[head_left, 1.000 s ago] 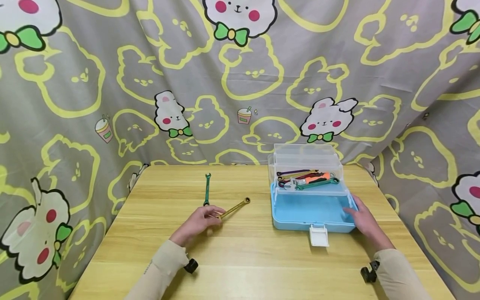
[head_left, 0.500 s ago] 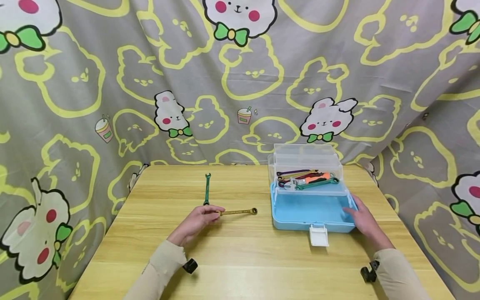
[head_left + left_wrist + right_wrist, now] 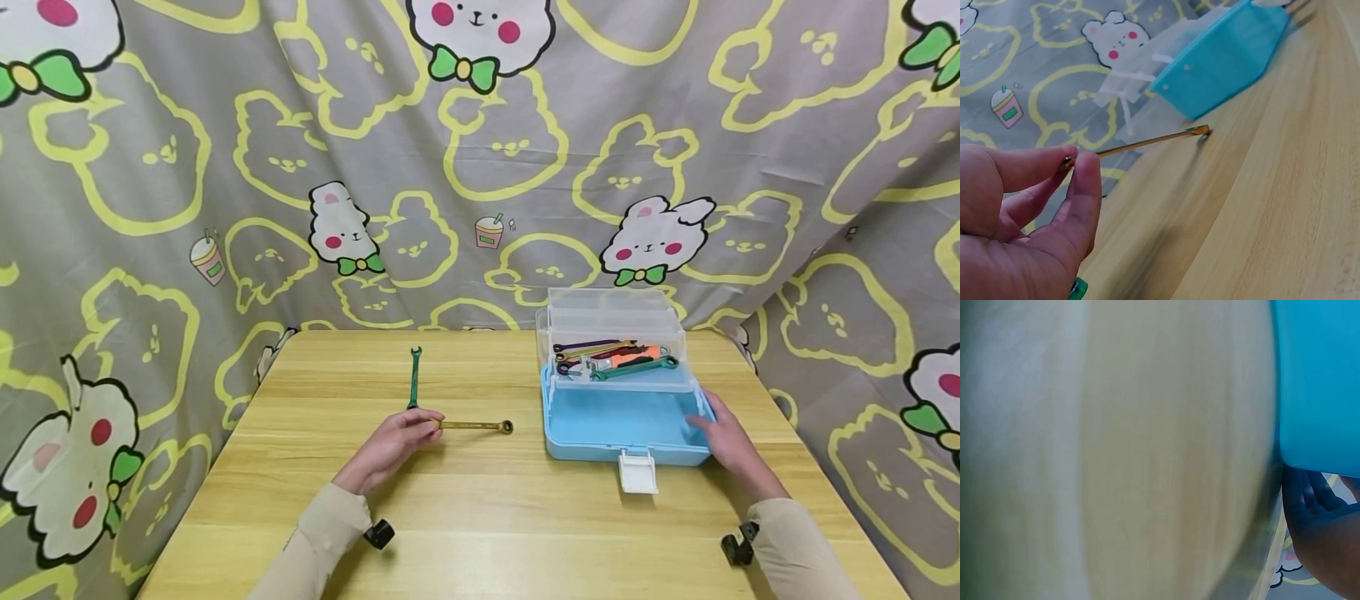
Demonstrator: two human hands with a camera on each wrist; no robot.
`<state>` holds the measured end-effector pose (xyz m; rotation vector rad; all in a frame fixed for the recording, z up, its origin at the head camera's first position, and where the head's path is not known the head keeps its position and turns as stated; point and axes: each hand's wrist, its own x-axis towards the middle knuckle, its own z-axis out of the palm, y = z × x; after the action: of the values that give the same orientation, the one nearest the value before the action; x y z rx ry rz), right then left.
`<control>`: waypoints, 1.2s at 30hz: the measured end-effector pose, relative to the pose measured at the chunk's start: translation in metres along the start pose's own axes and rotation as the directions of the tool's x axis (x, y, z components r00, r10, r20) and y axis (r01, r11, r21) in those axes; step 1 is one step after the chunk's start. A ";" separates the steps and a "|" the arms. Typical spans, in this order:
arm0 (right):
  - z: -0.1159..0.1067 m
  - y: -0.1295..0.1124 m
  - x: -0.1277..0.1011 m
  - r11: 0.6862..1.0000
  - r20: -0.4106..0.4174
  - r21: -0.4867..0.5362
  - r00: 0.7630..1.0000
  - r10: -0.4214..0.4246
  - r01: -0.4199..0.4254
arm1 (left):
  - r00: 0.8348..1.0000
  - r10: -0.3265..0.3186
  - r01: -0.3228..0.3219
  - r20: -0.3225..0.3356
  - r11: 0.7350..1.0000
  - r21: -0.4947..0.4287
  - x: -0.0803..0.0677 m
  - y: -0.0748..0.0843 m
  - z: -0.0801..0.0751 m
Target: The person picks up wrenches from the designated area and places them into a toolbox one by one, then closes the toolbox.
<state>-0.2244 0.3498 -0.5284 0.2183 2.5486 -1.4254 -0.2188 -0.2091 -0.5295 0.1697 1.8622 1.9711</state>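
My left hand [image 3: 393,443] pinches one end of a gold ratchet wrench [image 3: 476,426] between thumb and fingertips. The wrench's ring end points right, and in the left wrist view its shaft [image 3: 1147,142] slants over the wooden table. Just beyond that hand lies a green wrench [image 3: 415,379], its near end close to my fingers. My right hand [image 3: 731,437] grips the right wall of the blue toolbox [image 3: 592,451], thumb over the rim and fingers outside. In the right wrist view, the toolbox's corner hides part of that hand.
The toolbox stands with its lid raised. Its clear upper tray [image 3: 618,386] bears several coloured wrenches and an orange-handled tool [image 3: 633,357]. A white latch [image 3: 637,473] hangs at its front. Behind the table [image 3: 487,533] hangs a patterned curtain [image 3: 420,150].
The gold wrench has swung from slanting away to lying nearly level, its ring end coming nearer and slightly right. The left hand shifted slightly; the right hand and toolbox stayed put.
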 end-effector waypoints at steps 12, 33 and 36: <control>0.000 -0.001 0.000 1.000 -0.003 0.007 1.000 0.002 -0.002 | 0.998 0.033 -0.039 -0.055 0.994 -0.104 -0.002 0.003 0.002; 0.001 0.002 0.001 1.000 -0.006 0.009 1.000 -0.002 0.002 | 0.947 0.202 -0.274 -0.250 0.915 -0.297 -0.003 0.016 0.010; 0.000 0.001 0.001 1.000 -0.005 0.009 1.000 0.000 0.000 | 0.939 0.218 -0.298 -0.264 0.901 -0.315 -0.003 0.019 0.011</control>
<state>-0.2246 0.3503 -0.5298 0.2227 2.5465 -1.4385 -0.2163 -0.1999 -0.5097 0.0965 1.6440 2.5682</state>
